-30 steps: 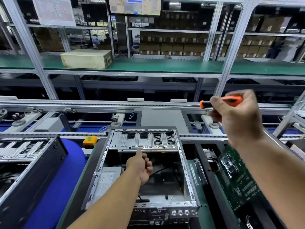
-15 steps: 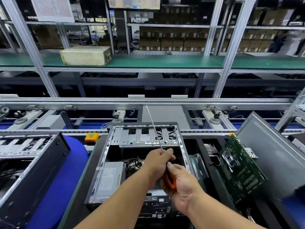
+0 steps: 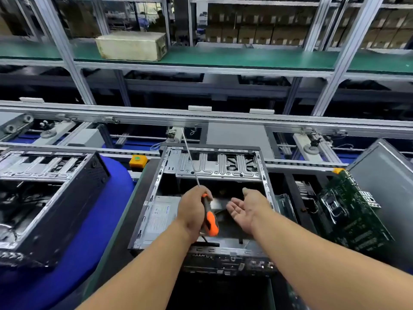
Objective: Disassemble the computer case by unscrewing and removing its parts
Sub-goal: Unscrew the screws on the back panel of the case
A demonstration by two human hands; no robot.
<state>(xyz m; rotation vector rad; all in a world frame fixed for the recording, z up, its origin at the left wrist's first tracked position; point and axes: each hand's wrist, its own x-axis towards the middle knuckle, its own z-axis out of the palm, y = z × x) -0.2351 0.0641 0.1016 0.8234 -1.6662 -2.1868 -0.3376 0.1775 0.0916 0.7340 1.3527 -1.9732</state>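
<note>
An open computer case lies flat in front of me, its metal frame bare, with a silver drive cage at the far end and a power supply at its left. My left hand grips a screwdriver by its orange-and-black handle above the case; the long shaft points up and away. Just to the right, my right hand is held palm up with relaxed fingers and holds nothing.
A green motherboard leans against a grey side panel at the right. A second open case sits on blue padding at the left. An orange button box and the conveyor rails lie beyond.
The screwdriver came down from the raised right hand and passed into my left hand. My right hand let go and opened palm up beside it.
</note>
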